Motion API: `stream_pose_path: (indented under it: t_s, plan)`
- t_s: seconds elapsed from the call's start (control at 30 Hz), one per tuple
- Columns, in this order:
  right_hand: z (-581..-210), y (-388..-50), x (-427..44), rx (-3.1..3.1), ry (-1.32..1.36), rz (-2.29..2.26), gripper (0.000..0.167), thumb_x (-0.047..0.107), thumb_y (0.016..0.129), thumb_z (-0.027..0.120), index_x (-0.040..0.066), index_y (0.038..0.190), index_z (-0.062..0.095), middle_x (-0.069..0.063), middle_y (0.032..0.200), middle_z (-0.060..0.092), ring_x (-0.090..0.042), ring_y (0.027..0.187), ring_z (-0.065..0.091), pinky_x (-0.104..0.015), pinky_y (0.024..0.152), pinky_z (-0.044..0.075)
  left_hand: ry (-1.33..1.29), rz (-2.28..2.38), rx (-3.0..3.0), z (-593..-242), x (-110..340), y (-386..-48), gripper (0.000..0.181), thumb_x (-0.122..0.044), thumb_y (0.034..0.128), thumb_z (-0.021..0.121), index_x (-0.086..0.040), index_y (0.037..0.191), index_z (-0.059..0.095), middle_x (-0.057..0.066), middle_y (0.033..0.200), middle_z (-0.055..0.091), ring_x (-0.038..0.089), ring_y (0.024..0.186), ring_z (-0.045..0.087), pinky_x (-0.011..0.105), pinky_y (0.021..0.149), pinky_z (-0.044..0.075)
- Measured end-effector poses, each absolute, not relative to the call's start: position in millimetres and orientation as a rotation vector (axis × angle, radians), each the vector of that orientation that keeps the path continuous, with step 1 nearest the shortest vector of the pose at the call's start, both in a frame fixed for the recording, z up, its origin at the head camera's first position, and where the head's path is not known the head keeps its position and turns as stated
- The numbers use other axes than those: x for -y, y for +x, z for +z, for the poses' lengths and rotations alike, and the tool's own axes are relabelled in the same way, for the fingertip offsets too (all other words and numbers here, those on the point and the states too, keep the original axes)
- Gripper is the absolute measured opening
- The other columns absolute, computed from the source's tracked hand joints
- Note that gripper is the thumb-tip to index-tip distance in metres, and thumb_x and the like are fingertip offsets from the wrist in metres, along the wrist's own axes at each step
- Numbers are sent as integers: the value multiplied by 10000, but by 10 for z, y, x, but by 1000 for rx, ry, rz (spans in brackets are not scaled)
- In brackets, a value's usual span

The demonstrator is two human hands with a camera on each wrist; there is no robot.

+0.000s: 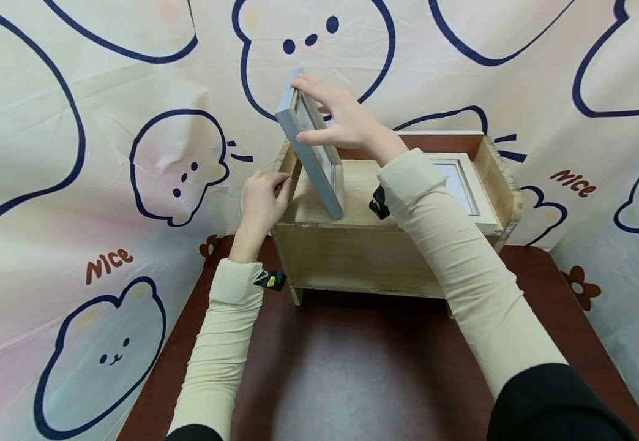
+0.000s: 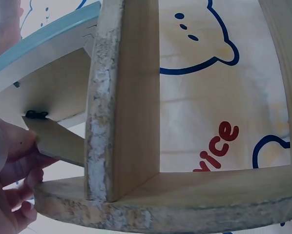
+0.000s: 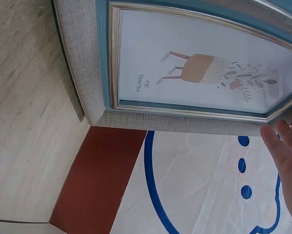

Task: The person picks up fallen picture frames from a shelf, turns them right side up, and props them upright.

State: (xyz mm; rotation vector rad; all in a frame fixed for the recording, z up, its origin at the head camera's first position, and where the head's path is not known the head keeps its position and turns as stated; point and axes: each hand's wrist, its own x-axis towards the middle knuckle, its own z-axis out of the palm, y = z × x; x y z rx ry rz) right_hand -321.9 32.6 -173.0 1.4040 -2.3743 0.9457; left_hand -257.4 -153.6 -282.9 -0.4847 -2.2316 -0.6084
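A blue-edged picture frame (image 1: pixel 313 156) stands tilted on the left end of a wooden shelf unit's top; its chair-and-plant print (image 3: pixel 204 68) shows in the right wrist view. My right hand (image 1: pixel 347 119) grips its upper part, fingers over the top edge and thumb on the near side. In the right wrist view that hand (image 3: pixel 288 161) touches a frame corner. My left hand (image 1: pixel 264 199) is at the unit's left end. The left wrist view shows this hand (image 2: pixel 11 170) pinching the stand flap (image 2: pixel 55 141) behind the frame, partly hidden by the unit's side.
The wooden shelf unit (image 1: pixel 360 257) stands on a dark red-brown table (image 1: pixel 363 367). A cream frame (image 1: pixel 459 184) lies at the right end of its top, partly behind my right sleeve. Raised side boards and a red-brown back board (image 3: pixel 99 175) edge the top. Printed cloth hangs behind.
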Motion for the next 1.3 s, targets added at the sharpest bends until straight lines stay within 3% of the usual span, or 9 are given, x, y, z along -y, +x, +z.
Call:
stream_pose_path:
  t_s: [0.23, 0.43, 0.63, 0.8, 1.0, 1.17, 1.3]
  plan:
    - [-1718, -3218, -243, 2409, 1400, 912, 789, 316, 772, 646, 68, 1426, 280, -132, 1500, 142, -135, 1349, 166, -346, 1001, 345, -431, -680, 2206, -2893, 1584, -2579, 146, -79, 845, 608, 32, 856, 702, 164, 1006, 618, 340, 933, 487, 488, 814, 365]
    - [-1711, -3220, -227, 2416, 1388, 905, 789, 326, 766, 645, 78, 1425, 288, -123, 1501, 145, -145, 1346, 184, -355, 998, 349, -412, -819, 2183, -2925, 1594, -2597, 149, -70, 851, 603, 47, 871, 694, 199, 1185, 556, 373, 1098, 464, 475, 950, 332]
    - [-1714, -3211, -230, 2402, 1400, 917, 785, 332, 772, 637, 81, 1427, 286, -124, 1502, 140, -150, 1349, 182, -370, 993, 355, -433, -886, 2131, -2946, 1589, -2597, 145, -37, 850, 592, 75, 864, 683, 236, 1187, 548, 397, 1109, 472, 466, 954, 348]
    - [-1735, -3202, -241, 2417, 1366, 1021, 654, 325, 856, 527, 111, 1429, 295, -93, 1509, 131, -88, 1348, 145, -365, 1035, 294, -426, -905, 2127, -2948, 1572, -2578, 153, -21, 839, 588, 64, 937, 669, 246, 1182, 546, 397, 1103, 475, 467, 952, 347]
    - [-1753, -3179, -216, 2396, 1259, 1156, 501, 319, 926, 426, 151, 1396, 379, -42, 1492, 215, 28, 1304, 162, -233, 1059, 169, -491, -978, 1946, -2907, 1492, -2504, 324, -43, 830, 569, 62, 1136, 581, 225, 1167, 558, 327, 1123, 489, 404, 972, 357]
    - [-1771, -3183, -198, 2374, 1217, 1210, 475, 312, 921, 433, 163, 1372, 423, -16, 1479, 255, 39, 1292, 190, -227, 1055, 151, -632, -1118, 1873, -2848, 1368, -2470, 494, -123, 798, 628, 62, 1238, 503, 195, 1235, 529, 257, 1158, 476, 361, 979, 361]
    - [-1787, -3192, -191, 2344, 1201, 1274, 455, 295, 918, 442, 164, 1354, 453, -1, 1471, 275, 49, 1285, 203, -224, 1052, 152, -705, -1243, 1884, -2777, 1268, -2419, 509, -44, 770, 659, 106, 1228, 494, 234, 1316, 432, 286, 1229, 399, 346, 1019, 318]
